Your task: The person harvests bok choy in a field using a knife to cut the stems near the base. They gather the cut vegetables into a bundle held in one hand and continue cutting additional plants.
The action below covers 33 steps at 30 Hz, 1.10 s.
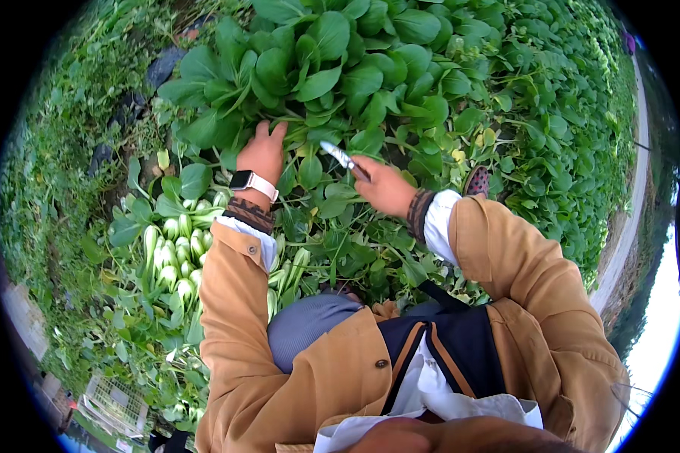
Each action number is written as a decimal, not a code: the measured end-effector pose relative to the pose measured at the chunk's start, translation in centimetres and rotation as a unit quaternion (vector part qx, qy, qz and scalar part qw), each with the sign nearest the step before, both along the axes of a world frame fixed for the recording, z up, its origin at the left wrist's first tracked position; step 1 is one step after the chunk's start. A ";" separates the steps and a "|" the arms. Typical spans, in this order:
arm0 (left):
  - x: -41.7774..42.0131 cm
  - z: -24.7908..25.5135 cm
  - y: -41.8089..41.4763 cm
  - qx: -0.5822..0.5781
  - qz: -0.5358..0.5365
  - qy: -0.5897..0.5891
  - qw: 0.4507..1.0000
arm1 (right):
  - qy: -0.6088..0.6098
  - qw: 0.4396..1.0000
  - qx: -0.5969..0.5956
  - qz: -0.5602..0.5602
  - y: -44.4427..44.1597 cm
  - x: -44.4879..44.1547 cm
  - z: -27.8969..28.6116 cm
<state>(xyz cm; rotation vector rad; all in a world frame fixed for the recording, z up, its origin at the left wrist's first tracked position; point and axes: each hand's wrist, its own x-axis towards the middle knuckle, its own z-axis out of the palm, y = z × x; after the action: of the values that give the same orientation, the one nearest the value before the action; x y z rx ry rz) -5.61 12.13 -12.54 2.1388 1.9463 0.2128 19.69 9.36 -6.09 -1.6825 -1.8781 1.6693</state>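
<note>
My left hand (262,153), with a smartwatch at its wrist, reaches in at the base of a leafy green plant (272,73). Leaves hide part of its fingers, so its hold on the stems cannot be made out. To its right, my right hand (379,187) grips a small knife (338,156) by its brown handle, the blade pointing up and left towards the plant's base. Cut bok choy heads (175,252) lie in a pile left of my left forearm, their pale bases turned up. More pale stems (294,269) show on the right side of that forearm.
Dense leafy greens (555,124) grow at the right, with a path (629,226) beyond. Low weeds (51,198) and dark plastic scraps (164,65) are at the left. A plastic crate (113,405) stands at the lower left. A spotted shoe (477,181) shows near my right forearm.
</note>
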 end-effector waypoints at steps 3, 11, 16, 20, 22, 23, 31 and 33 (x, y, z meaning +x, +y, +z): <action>-1.4 -1.6 -0.5 0.011 0.005 -0.039 0.999 | -0.004 0.999 0.000 -0.032 1.3 -1.3 -3.3; -3.7 -4.5 -2.0 -0.033 0.057 -0.106 0.992 | 0.005 0.997 -0.056 -0.057 2.1 -2.7 -8.0; -3.5 -4.2 -1.0 -0.088 0.110 -0.156 0.978 | 0.012 0.989 -0.118 -0.083 3.1 -2.7 -8.6; -4.0 -3.8 -0.9 -0.106 0.138 -0.203 0.964 | 0.006 0.988 -0.120 -0.093 3.0 -3.4 -8.3; -4.3 -3.9 -0.9 -0.104 0.137 -0.221 0.960 | 0.022 0.994 -0.086 -0.068 2.5 -3.3 -8.2; -4.4 -3.9 -1.0 -0.110 0.142 -0.226 0.957 | 0.030 0.996 -0.069 -0.056 2.3 -3.1 -8.3; -4.1 -3.3 -1.1 -0.120 0.164 -0.243 0.949 | -0.056 0.984 0.164 0.051 1.6 -5.7 -7.3; -3.9 -2.9 -1.2 -0.124 0.165 -0.246 0.947 | -0.052 0.990 0.128 0.004 1.8 -5.7 -8.6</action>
<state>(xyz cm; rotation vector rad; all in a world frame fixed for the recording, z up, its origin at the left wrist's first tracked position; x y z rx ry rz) -9.47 10.92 -15.46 1.4221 1.8878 0.4816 14.02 11.15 -14.65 -1.6866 -2.0465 1.2971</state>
